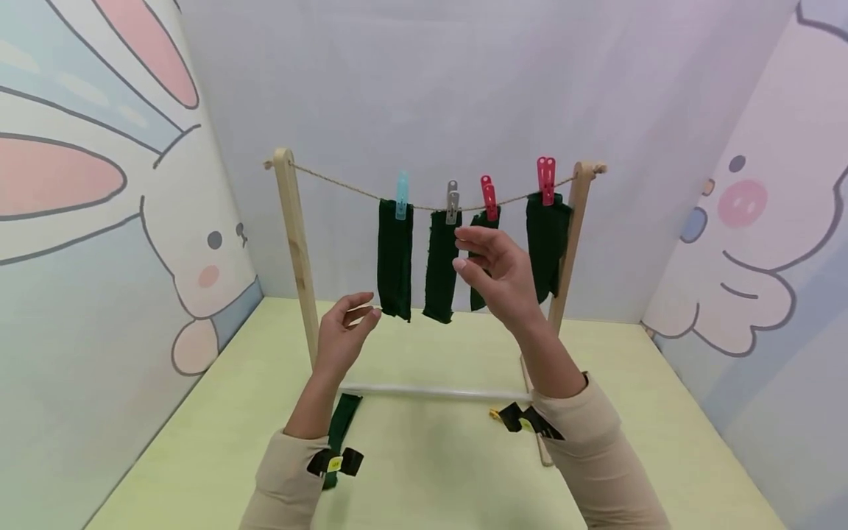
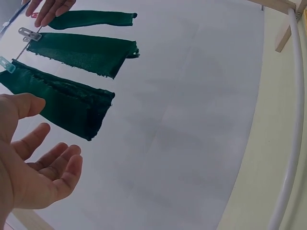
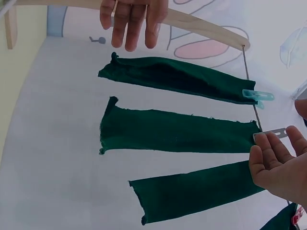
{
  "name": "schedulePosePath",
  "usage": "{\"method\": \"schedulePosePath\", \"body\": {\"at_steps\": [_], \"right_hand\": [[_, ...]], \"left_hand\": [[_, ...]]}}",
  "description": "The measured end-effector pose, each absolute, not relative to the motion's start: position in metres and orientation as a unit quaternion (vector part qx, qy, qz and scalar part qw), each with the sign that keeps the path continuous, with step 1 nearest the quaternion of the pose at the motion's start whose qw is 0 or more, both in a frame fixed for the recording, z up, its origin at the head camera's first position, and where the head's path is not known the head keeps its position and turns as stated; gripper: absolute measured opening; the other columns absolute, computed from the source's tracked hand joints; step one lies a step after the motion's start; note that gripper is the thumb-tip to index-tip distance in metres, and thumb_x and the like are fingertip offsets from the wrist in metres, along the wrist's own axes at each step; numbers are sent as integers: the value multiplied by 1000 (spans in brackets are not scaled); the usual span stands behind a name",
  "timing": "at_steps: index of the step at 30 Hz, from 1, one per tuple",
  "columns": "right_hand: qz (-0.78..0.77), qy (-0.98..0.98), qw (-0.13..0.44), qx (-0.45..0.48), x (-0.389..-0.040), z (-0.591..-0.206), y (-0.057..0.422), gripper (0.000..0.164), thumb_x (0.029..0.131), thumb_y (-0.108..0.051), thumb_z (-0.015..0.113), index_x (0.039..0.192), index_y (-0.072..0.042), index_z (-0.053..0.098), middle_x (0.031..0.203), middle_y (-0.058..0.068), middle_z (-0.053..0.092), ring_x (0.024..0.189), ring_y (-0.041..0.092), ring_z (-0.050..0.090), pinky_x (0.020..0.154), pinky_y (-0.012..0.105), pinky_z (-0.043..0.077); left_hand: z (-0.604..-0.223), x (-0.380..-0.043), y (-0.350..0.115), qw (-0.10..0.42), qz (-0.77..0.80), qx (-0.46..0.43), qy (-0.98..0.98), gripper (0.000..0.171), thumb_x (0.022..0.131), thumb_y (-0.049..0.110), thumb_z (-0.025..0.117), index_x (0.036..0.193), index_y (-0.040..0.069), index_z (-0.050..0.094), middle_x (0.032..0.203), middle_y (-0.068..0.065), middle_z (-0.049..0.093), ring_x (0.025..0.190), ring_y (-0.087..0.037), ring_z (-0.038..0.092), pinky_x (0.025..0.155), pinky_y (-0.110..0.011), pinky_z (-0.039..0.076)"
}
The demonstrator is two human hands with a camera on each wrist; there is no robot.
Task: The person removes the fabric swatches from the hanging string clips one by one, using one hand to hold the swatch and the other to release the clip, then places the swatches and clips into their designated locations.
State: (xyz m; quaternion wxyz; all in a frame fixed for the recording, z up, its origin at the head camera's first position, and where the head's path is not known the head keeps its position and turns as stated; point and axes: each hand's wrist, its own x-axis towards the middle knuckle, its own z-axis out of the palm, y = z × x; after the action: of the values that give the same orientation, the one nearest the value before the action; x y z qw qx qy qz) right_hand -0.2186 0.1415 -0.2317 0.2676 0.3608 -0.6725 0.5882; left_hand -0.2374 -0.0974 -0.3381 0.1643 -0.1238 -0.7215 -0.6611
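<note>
Several dark green cloth strips hang from a rope (image 1: 344, 182). A light blue clothespin (image 1: 401, 197) holds the left strip (image 1: 394, 265), and a grey clothespin (image 1: 453, 205) holds the second strip (image 1: 440, 272). Red clothespins (image 1: 489, 200) hold the two strips further right. My right hand (image 1: 503, 280), fingers loosely bent and parted from the thumb, is raised in front of the third strip (image 1: 477, 298), its fingertips near the grey clothespin. Near the lower end of the left strip, my left hand (image 1: 339, 338) has relaxed fingers, with nothing between them and the thumb.
Wooden posts (image 1: 298, 265) carry the rope at both sides, joined low down by a white bar (image 1: 430, 392). Another green strip (image 1: 344, 416) lies on the pale yellow table (image 1: 424, 464), partly behind the left forearm. Walls with cartoon animals (image 1: 199, 272) stand left and right.
</note>
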Motion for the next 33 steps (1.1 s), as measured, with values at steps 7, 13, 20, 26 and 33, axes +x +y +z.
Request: {"method": "schedulePosePath", "body": {"at_steps": [7, 13, 20, 26, 33], "right_hand": [[593, -663, 260, 376, -226, -224, 128, 36, 85, 8, 58, 119, 11, 49, 120, 21, 56, 108, 31, 54, 87, 32, 46], [587, -664, 259, 385, -228, -217, 116, 41, 87, 2, 60, 125, 8, 47, 125, 18, 55, 112, 29, 53, 91, 42, 44], [549, -685, 272, 393, -231, -202, 107, 44, 88, 3, 59, 129, 7, 45, 129, 16, 51, 116, 23, 50, 91, 40, 44], [546, -710, 260, 361, -235, -190, 98, 45, 90, -4, 59, 131, 5, 44, 131, 13, 51, 115, 22, 52, 91, 37, 44], [562, -741, 206, 303, -237, -177, 91, 49, 91, -10, 59, 136, -2, 41, 133, 11, 50, 109, 18, 55, 87, 33, 47]], "left_hand": [[-340, -240, -98, 135, -688, -125, -702, 33, 89, 12, 64, 120, 2, 57, 123, -9, 54, 110, -23, 53, 87, -28, 45], [-337, -243, -97, 128, -704, -128, -686, 34, 89, 9, 63, 121, 1, 56, 123, -12, 53, 111, -23, 52, 88, -30, 45], [-332, -252, -91, 124, -712, -131, -679, 36, 88, 11, 64, 123, 3, 56, 124, -12, 51, 114, -25, 51, 92, -39, 42], [-327, -257, -95, 125, -705, -138, -685, 37, 90, 11, 62, 125, 2, 54, 125, -12, 52, 113, -23, 52, 93, -37, 42], [-324, -265, -98, 131, -697, -172, -684, 34, 90, 9, 63, 122, 0, 55, 119, -14, 56, 108, -24, 55, 87, -28, 46]]}}
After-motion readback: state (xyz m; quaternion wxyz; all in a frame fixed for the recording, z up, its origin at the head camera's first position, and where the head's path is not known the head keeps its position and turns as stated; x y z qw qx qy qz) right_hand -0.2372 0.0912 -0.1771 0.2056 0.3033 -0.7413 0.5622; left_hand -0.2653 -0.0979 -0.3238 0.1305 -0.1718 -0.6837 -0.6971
